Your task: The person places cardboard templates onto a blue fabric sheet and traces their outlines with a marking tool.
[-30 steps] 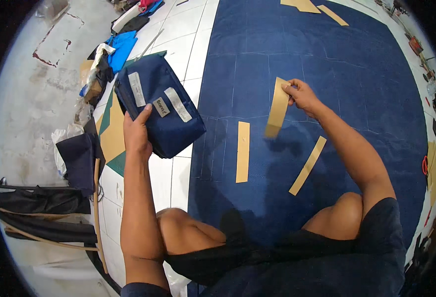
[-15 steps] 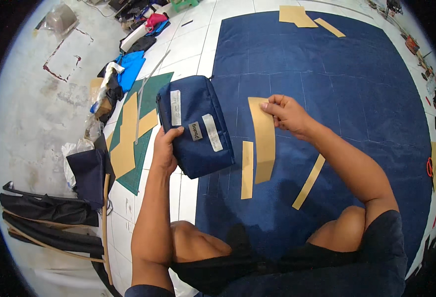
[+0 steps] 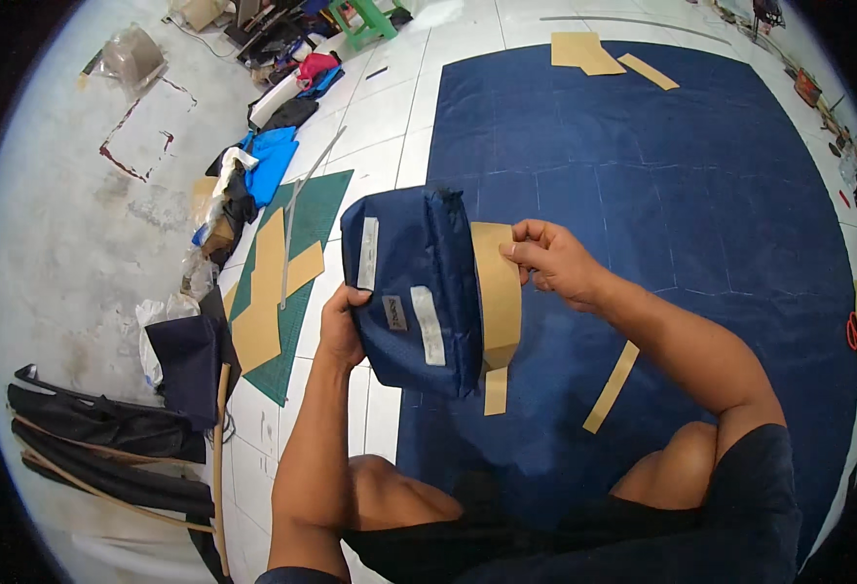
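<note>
My left hand (image 3: 345,319) grips a dark blue zippered pouch (image 3: 390,268) by its left side, thumb on the front. White label strips and a small grey tag lie on the pouch's face. Between the thumb and fingers of my right hand (image 3: 551,261) is a tan cardboard piece (image 3: 500,287), pinched near its upper end. The cardboard stands right beside the pouch's right side, slightly curved. Whether the two touch I cannot tell. A narrow cardboard strip (image 3: 496,391) lies below, partly hidden by the pouch and the held piece.
Dark blue fabric (image 3: 740,370) with chalk lines is spread over white tiles. Another cardboard strip (image 3: 611,387) lies on it, and more pieces (image 3: 584,54) at its far edge. A green cutting mat (image 3: 297,331) on the left carries cardboard and a metal ruler (image 3: 290,234).
My right hand has brought the cardboard piece left, up beside the pouch. The pouch has moved right and turned, showing more of its right side.
</note>
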Demonstrator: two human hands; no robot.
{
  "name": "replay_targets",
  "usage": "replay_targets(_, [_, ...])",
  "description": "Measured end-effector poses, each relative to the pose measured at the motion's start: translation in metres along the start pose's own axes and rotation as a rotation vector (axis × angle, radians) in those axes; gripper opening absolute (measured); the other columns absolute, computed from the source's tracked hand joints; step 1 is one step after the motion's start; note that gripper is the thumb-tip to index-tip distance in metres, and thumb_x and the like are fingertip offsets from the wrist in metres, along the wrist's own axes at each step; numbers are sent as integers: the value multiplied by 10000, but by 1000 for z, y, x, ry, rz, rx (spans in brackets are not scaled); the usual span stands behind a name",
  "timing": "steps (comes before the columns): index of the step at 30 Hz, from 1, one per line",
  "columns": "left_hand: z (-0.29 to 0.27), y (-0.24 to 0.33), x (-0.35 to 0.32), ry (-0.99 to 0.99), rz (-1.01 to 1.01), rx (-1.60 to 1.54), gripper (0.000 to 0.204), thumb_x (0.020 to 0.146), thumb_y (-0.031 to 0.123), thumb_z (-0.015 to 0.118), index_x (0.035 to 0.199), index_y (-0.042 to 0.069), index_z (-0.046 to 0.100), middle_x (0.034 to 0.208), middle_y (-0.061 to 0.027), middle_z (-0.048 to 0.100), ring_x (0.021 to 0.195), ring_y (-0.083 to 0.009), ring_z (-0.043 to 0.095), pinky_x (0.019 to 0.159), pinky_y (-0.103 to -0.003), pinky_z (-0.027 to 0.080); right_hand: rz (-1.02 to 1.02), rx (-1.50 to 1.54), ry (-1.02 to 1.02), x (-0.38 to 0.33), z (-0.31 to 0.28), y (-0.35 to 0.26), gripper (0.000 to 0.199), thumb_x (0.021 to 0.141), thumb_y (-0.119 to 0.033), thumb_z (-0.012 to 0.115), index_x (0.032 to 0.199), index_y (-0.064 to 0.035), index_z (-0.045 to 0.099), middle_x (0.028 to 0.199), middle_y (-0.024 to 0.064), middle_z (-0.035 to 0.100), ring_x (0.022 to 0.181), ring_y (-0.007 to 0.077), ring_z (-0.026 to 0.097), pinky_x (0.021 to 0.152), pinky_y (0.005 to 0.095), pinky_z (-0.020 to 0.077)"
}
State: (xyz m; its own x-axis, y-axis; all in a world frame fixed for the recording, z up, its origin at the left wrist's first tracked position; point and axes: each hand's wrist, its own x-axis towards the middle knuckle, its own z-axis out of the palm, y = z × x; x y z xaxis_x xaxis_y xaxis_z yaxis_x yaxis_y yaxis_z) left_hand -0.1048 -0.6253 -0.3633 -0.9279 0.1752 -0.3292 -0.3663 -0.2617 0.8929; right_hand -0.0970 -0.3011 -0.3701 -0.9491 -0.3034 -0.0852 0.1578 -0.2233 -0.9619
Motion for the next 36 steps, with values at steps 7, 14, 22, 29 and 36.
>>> replay_targets(7, [-17,-8,10,22,-106,-63,588,679,227,545,1201,-37,600,1058,-188,692,905,-341,687,870,-454,571,29,135,-115,0,-2,-14,207,959,-204,636,1061,-27,604,830,28,627,647,61,561,461,174,357])
replay_targets(14, [-24,-13,17,-44,-133,-104,644,674,238,520,1243,-56,589,1131,-236,684,935,-364,700,906,-467,561,32,188,-236,-4,5,-11,177,953,-174,653,1028,-30,583,770,19,601,578,45,531,417,173,300])
replay_targets(22, [-24,-15,26,-108,-165,-178,656,665,228,515,1247,-65,587,1118,-231,691,932,-357,706,868,-462,580,2,117,-371,-14,7,1,223,959,-190,654,1065,-4,590,866,69,665,701,107,637,633,231,484])
replay_targets(29, [-10,-18,26,-183,-160,-195,636,693,233,502,1240,-78,593,1116,-235,690,927,-360,709,867,-462,584,-64,75,-449,-17,12,7,270,967,-195,647,1080,39,572,903,90,657,765,123,652,687,256,526])
replay_targets(36, [-4,-15,29,-244,-131,-311,627,685,235,497,1206,-97,611,1122,-251,685,934,-372,706,881,-473,581,-66,104,-451,-15,13,12,273,974,-205,635,1087,36,574,909,89,658,770,125,642,697,270,530])
